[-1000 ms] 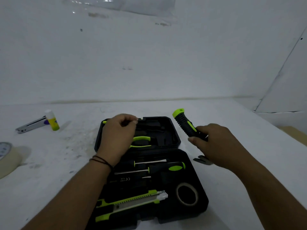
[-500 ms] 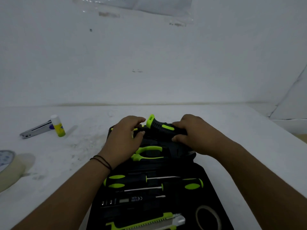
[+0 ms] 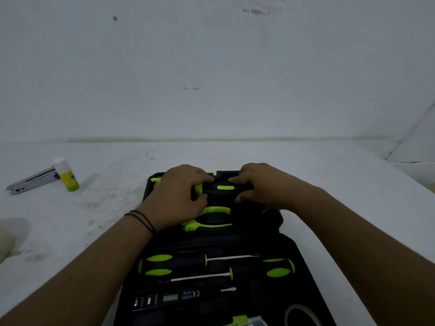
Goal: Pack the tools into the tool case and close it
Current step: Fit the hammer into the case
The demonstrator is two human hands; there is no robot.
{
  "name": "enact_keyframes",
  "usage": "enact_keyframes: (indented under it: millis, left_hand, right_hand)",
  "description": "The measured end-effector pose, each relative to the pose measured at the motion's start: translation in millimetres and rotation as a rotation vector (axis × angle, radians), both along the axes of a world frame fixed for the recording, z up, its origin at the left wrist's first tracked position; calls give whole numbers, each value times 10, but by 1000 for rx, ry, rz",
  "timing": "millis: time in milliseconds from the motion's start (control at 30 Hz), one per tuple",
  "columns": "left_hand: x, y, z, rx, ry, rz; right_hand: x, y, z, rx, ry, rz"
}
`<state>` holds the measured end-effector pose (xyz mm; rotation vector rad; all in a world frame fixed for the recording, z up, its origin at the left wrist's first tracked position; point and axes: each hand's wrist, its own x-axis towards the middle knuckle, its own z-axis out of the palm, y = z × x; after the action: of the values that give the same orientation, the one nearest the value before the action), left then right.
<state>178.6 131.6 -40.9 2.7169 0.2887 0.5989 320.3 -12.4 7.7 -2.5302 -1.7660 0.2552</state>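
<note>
At frame centre, the hammer handle [image 3: 221, 188], carried over from the right, is now pinched by both the left hand [image 3: 179, 196] and the right hand [image 3: 261, 184] and pressed into the tool case [image 3: 303, 260], so seating is judged nearly done.

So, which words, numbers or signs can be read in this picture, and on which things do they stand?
"CE": a mark on the black tester pen in the tool case, seen upside down.
Small print beside that mark: digits, too blurred to read.
Glue stick label: a purple patch, no readable text.
Nothing else bears readable text.
</note>
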Motion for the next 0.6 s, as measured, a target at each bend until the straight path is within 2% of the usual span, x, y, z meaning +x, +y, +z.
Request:
enact_keyframes:
  millis: [300, 600]
  left_hand:
    - [-23, 58, -17, -12, 30, 102]
    - [-28, 73, -5, 21, 63, 119]
  right_hand:
    - [-59, 121, -122, 3, -5, -39]
    - [-107, 163, -140, -30, -29, -73]
